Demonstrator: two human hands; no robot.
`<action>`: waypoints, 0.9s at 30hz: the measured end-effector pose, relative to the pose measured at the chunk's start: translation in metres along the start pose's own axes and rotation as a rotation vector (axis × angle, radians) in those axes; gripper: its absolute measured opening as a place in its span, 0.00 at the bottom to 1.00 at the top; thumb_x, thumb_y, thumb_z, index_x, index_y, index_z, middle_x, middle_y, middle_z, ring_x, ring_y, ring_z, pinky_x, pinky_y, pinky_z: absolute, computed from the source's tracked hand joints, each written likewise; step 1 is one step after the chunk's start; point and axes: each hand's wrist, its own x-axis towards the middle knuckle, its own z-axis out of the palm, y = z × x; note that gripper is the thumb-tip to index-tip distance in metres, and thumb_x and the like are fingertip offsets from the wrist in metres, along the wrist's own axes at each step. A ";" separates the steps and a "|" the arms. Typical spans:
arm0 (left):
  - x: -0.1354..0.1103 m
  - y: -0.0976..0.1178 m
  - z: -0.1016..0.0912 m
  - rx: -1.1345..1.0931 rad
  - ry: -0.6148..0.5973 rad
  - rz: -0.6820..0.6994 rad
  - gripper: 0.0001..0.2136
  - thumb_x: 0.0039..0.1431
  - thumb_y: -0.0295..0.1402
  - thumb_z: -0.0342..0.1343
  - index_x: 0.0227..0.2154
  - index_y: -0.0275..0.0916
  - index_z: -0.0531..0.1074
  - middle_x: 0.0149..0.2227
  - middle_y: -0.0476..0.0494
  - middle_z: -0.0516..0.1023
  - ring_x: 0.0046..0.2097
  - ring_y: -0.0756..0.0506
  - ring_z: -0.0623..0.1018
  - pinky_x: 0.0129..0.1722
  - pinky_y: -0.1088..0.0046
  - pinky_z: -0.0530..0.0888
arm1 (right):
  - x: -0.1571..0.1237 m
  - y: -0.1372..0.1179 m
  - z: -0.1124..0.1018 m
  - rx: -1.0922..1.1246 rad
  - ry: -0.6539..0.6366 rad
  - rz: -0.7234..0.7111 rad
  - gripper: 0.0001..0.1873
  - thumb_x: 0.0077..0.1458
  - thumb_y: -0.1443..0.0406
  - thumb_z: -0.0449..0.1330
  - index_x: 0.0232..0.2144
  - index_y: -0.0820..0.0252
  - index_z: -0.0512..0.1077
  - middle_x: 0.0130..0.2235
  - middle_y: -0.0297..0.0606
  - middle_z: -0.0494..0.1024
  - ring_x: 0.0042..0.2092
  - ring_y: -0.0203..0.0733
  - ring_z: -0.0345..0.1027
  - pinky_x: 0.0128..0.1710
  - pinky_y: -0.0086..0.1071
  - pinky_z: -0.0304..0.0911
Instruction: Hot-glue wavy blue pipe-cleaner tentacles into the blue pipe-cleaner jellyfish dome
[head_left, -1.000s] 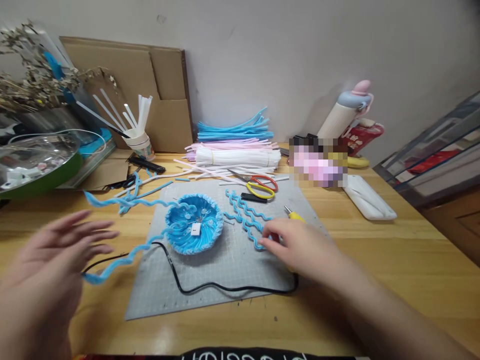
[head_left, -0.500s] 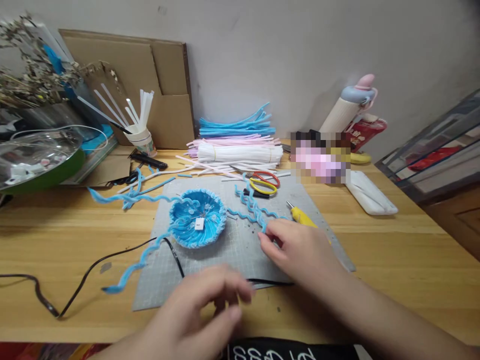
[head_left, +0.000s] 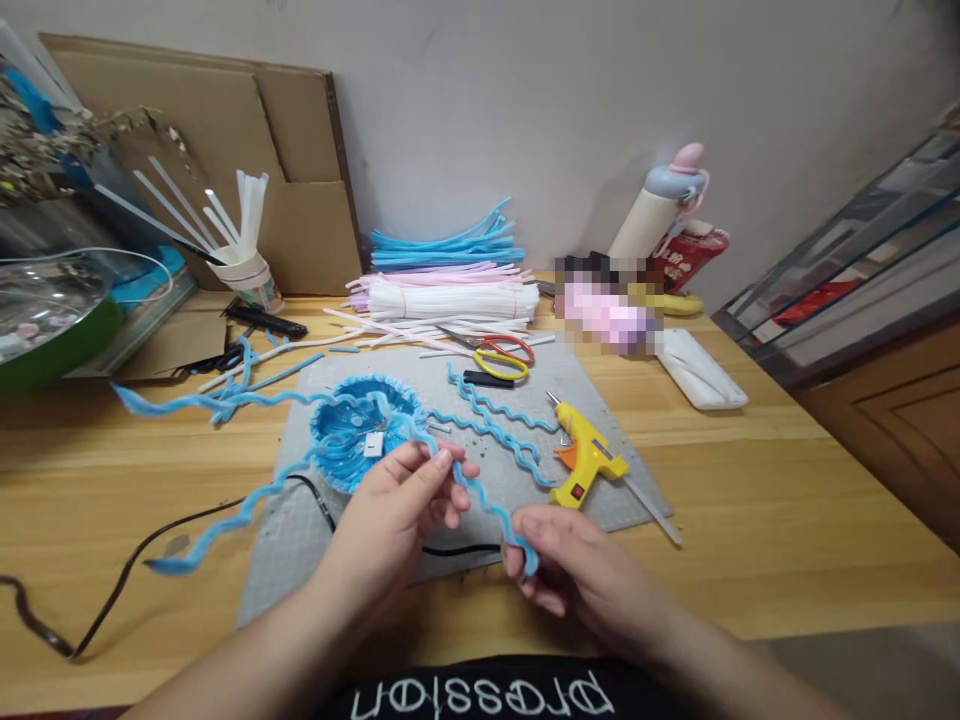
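Observation:
My left hand [head_left: 394, 510] pinches the upper part of a wavy blue pipe cleaner [head_left: 480, 500], just in front of a blue woven bowl-shaped piece [head_left: 352, 435]. The pipe cleaner's lower end is gripped by my right hand [head_left: 574, 565], near the table's front edge. Both hands are closed on the same strand, held a little above the grey cutting mat [head_left: 465, 430]. More wavy blue pipe cleaners [head_left: 502, 430] lie on the mat behind my hands.
A yellow glue gun [head_left: 589, 455] lies on the mat's right side, its black cord [head_left: 150, 555] running left. Scissors [head_left: 499, 355], stacked pipe cleaners [head_left: 450, 290], a cup of glue sticks [head_left: 251, 265], cardboard [head_left: 202, 130], a bottle [head_left: 660, 205] and a white case [head_left: 697, 370] stand behind.
My right hand lifted one wavy blue pipe cleaner off the mat and drew it toward me. My left hand came in from the left and pinched its upper part. The glue gun is now uncovered.

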 end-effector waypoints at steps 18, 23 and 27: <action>0.000 0.006 -0.011 -0.035 0.081 0.139 0.15 0.46 0.43 0.70 0.29 0.36 0.76 0.28 0.47 0.79 0.23 0.54 0.74 0.24 0.82 0.72 | -0.003 0.007 -0.003 -0.182 -0.082 -0.086 0.17 0.54 0.51 0.63 0.28 0.58 0.73 0.29 0.33 0.74 0.34 0.36 0.64 0.40 0.32 0.58; -0.002 0.006 -0.010 0.012 0.064 0.139 0.16 0.47 0.44 0.70 0.29 0.36 0.76 0.27 0.48 0.78 0.23 0.54 0.73 0.24 0.81 0.72 | -0.003 0.005 0.000 -0.273 -0.086 -0.036 0.17 0.54 0.51 0.62 0.28 0.58 0.73 0.30 0.34 0.75 0.33 0.38 0.65 0.38 0.33 0.59; -0.005 0.005 -0.012 0.061 0.048 0.102 0.16 0.49 0.45 0.68 0.30 0.37 0.75 0.27 0.49 0.77 0.24 0.53 0.73 0.22 0.79 0.70 | -0.008 -0.008 -0.011 -0.628 0.123 -0.181 0.16 0.59 0.52 0.54 0.36 0.56 0.74 0.33 0.38 0.78 0.34 0.43 0.69 0.35 0.34 0.61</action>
